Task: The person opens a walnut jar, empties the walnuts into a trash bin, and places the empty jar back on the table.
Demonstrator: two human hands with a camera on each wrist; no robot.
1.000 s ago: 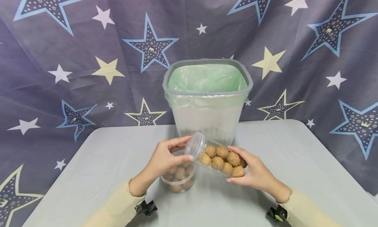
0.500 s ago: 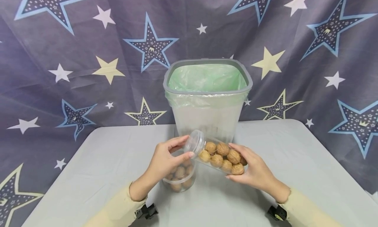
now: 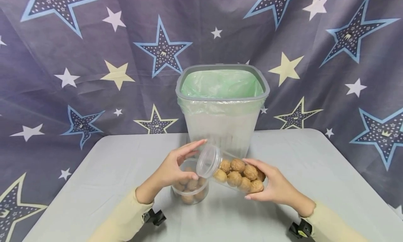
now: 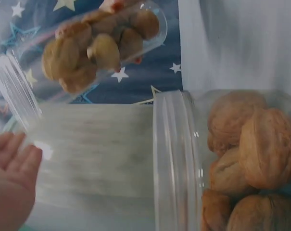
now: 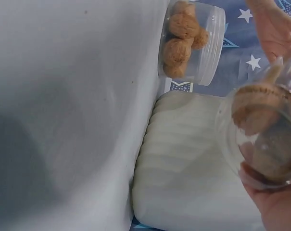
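My right hand (image 3: 277, 186) grips a clear plastic jar of walnuts (image 3: 240, 175) around its base end, above the table. The jar lies tilted on its side, its clear ribbed lid (image 3: 209, 161) pointing left and a little up. Beside the lid is my left hand (image 3: 170, 168), its fingers and thumb spread apart. In the left wrist view, the fingertips (image 4: 32, 161) appear just off the lid's edge, with nothing between them. A second lidded jar of walnuts (image 3: 190, 196) stands upright on the table beneath my left hand, partly hidden by it.
Behind the hands stands a pale bin (image 3: 220, 126) with a grey rim and a green liner bag (image 3: 220, 84). The grey-white table (image 3: 119, 165) stretches to both sides. A dark curtain (image 3: 201, 25) with stars hangs close behind the table.
My left fingers have spread away from the lid, which they were touching before. The held jar has shifted slightly down and right with my right hand. The standing jar has not moved.
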